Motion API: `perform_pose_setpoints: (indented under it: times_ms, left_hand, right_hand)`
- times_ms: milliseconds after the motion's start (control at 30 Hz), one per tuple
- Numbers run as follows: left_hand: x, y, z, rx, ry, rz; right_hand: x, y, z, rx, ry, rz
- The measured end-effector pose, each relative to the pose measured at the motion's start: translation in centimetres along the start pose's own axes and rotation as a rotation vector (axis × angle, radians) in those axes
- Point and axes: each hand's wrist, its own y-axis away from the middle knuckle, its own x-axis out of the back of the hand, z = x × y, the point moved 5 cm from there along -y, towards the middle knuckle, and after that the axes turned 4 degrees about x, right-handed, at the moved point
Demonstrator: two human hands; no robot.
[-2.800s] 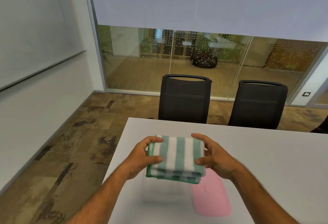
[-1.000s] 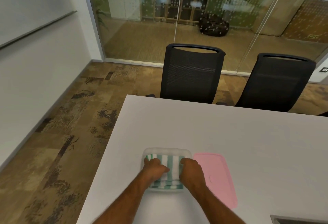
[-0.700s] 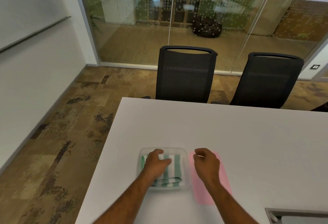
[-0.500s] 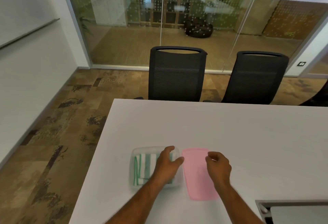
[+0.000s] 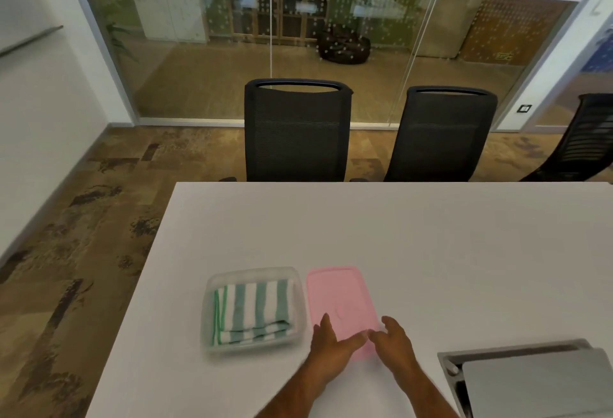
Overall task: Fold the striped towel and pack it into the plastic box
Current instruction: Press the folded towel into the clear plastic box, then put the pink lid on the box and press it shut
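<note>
This is an office meeting room. A long white surface [image 5: 414, 235] has black mesh office chairs [image 5: 295, 132] along its far side, a glass partition wall [image 5: 272, 46] with a dotted film looks onto another room, and carpet tiles [image 5: 83, 235] cover the floor.

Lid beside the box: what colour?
Plain pink; the lid shows clearly in the head view.

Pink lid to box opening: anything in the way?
Nothing visible. The pink lid lies flat on the table, right beside the plastic box. The striped towel is folded inside. Left hand and right hand are at the lid's near edge.
</note>
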Motion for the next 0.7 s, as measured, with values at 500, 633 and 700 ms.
perform_pose_setpoints:
  times_ms: [500,633,700]
  left_hand:
    - [-0.2,-0.7,-1.8,0.066,-0.135,0.067]
    - [-0.5,-0.3,-1.8,-0.017,-0.225,0.099]
    - [-0.9,0.2,-1.6,-0.084,-0.316,0.089]
  right_hand:
    - [-0.9,-0.9,1.4,-0.041,0.086,-0.069]
    - [1.2,-1.5,2.7,-0.059,0.216,0.122]
    - [1.9,-1.9,4.1,-0.093,0.146,0.191]
